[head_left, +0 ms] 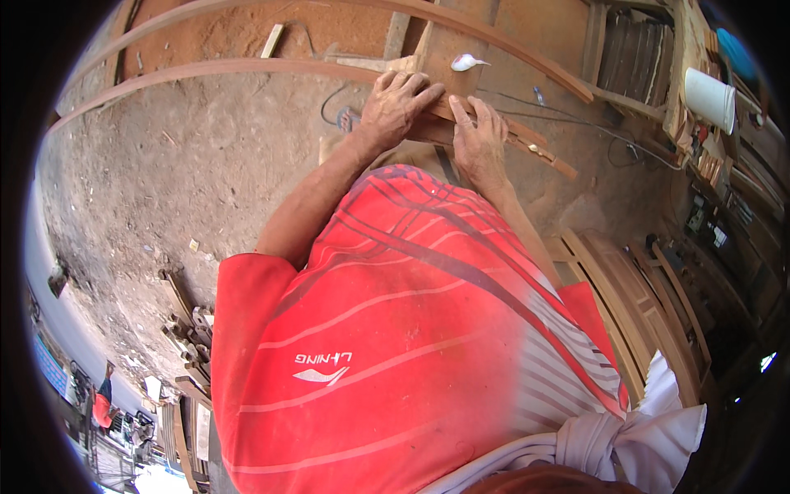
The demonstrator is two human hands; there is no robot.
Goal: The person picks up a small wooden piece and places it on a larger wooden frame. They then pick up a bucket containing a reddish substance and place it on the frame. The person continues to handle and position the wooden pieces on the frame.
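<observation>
A long reddish-brown wooden strip (234, 69) runs from the far left to just in front of me, its near right end (564, 168) cut with what look like joint slots. My left hand (397, 105) is closed over the strip, fingers bent across its top. Just to the right, my right hand (482, 142) grips the same piece near its end, fingertips on its upper face and thumb side hidden. Beyond both hands a white bottle with a pointed nozzle (467, 62) lies on a wooden board (453, 37).
Another long strip (510, 39) curves past the board's far side. A cable (592, 125) crosses the dirt floor at right, near a white bucket (709, 100). Wooden panels (629, 288) lean at lower right. Scrap wood (188, 346) is piled at lower left; a person (102, 407) is far off.
</observation>
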